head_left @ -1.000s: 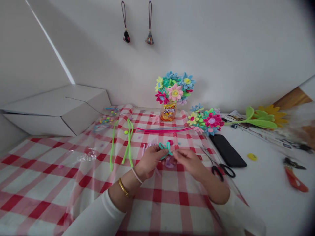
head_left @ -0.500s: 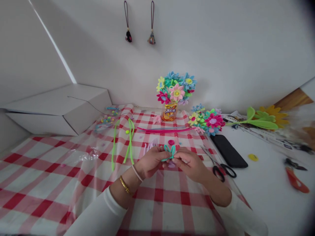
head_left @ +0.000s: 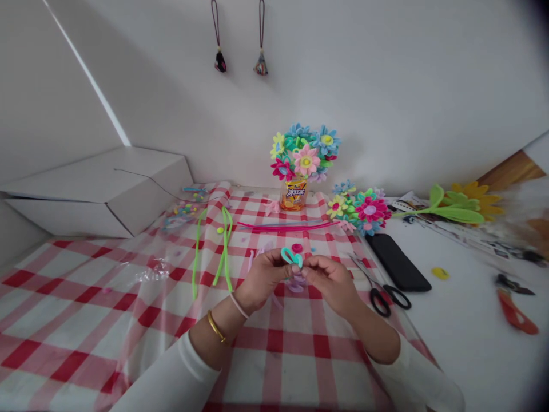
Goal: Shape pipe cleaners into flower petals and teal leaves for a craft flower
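Both my hands meet over the red-and-white checked cloth (head_left: 77, 320). My left hand (head_left: 261, 277) and my right hand (head_left: 328, 276) each pinch a teal pipe-cleaner piece (head_left: 291, 257) bent into small loops, held just above the cloth. A pale pink pipe-cleaner bit (head_left: 295, 284) lies under the hands. A small pink round piece (head_left: 297, 248) sits just beyond them. Green pipe cleaners (head_left: 223, 246) lie to the left and long pink ones (head_left: 287, 226) lie farther back.
A can holding finished pipe-cleaner flowers (head_left: 302, 157) stands at the back, with a loose bunch of flowers (head_left: 360, 209) to its right. Black scissors (head_left: 384, 294), a dark phone (head_left: 397, 262) and orange pliers (head_left: 517, 312) lie right. A white box (head_left: 98, 191) sits left.
The teal loops have been folded closer together and lifted slightly. My right hand's fingers have moved up onto them, closer to my left hand.
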The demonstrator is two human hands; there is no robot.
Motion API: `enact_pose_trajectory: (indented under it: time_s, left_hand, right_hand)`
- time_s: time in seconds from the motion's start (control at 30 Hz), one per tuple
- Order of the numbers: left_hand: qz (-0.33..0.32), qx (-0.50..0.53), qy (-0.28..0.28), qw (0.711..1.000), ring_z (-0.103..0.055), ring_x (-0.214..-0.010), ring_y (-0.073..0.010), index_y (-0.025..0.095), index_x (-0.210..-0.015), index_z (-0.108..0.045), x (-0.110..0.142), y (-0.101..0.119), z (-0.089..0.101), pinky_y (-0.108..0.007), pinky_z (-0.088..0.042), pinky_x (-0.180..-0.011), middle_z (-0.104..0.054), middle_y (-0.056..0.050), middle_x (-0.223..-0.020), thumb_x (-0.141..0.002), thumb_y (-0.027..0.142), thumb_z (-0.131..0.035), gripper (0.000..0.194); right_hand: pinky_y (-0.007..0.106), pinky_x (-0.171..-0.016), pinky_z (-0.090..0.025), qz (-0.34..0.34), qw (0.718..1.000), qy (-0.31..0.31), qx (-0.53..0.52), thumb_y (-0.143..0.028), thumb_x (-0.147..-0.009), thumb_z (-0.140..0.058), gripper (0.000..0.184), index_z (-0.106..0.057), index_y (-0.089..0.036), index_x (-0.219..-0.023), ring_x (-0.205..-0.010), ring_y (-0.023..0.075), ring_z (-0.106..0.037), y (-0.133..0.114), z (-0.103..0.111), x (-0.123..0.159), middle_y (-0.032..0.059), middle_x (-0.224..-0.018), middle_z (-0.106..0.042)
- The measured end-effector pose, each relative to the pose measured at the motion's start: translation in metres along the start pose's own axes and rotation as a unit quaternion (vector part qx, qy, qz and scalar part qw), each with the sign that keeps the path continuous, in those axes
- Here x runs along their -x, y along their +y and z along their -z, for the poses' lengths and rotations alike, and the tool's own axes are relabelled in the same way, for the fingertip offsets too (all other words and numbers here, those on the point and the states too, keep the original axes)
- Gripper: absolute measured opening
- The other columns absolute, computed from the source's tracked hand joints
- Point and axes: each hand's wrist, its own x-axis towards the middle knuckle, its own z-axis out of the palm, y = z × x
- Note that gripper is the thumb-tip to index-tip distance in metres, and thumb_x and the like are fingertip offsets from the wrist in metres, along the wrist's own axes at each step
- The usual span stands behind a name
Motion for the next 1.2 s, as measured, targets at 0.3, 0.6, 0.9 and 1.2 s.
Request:
enact_pose_trajectory:
  time_s: [0.3, 0.6, 0.9, 1.2]
  left_hand:
    - [0.096, 0.024, -0.132, 0.986, -0.048, -0.054, -0.0079, 0.012, -0.065, -0.066, 0.004, 0.004, 0.002, -0.021, -0.036, -0.054, -0.059, 0.0, -0.059, -0.05, 0.027, -0.081, 0.026]
    - [-0.004, 0.054, -0.044, 0.998, -0.056, -0.07, -0.0112, 0.016, -0.084, -0.061, 0.005, -0.001, -0.006, -0.025, -0.043, -0.066, -0.063, 0.0, -0.079, -0.057, 0.02, -0.077, 0.032]
    - [-0.015, 0.092, 0.014, 0.996, -0.05, -0.056, -0.0077, 0.014, -0.068, -0.061, 0.006, -0.004, -0.009, -0.022, -0.039, -0.057, -0.059, 0.002, -0.062, -0.057, 0.022, -0.077, 0.021]
    - [-0.057, -0.01, -0.007, 0.998, -0.046, -0.043, -0.0063, 0.015, -0.07, -0.051, 0.003, 0.0, -0.005, -0.02, -0.034, -0.044, -0.051, 0.005, -0.05, -0.069, 0.029, -0.068, 0.022]
  right_hand:
    - [0.03, -0.069, -0.042, 0.044, 0.987, -0.146, -0.06, -0.029, -0.078, -0.059, 0.01, -0.063, -0.02, -0.08, -0.073, 0.0161, -0.053, -0.007, 0.007, 0.004, 0.0021, -0.077, -0.06]
    - [0.03, -0.071, -0.043, -0.089, 0.947, 0.022, -0.308, -0.03, -0.069, -0.069, 0.014, -0.064, -0.021, -0.077, -0.073, 0.0145, -0.055, 0.008, -0.008, -0.005, 0.0002, -0.077, -0.063]
    - [0.03, -0.071, -0.043, -0.099, 0.954, -0.015, -0.281, -0.028, -0.067, -0.071, 0.014, -0.064, -0.018, -0.075, -0.07, 0.0137, -0.056, 0.001, -0.013, 0.001, -0.0004, -0.072, -0.063]
    - [0.027, -0.071, -0.042, -0.061, 0.976, 0.039, -0.205, -0.029, -0.071, -0.068, 0.014, -0.063, -0.022, -0.082, -0.076, 0.0137, -0.054, -0.007, -0.003, 0.002, -0.0003, -0.079, -0.062]
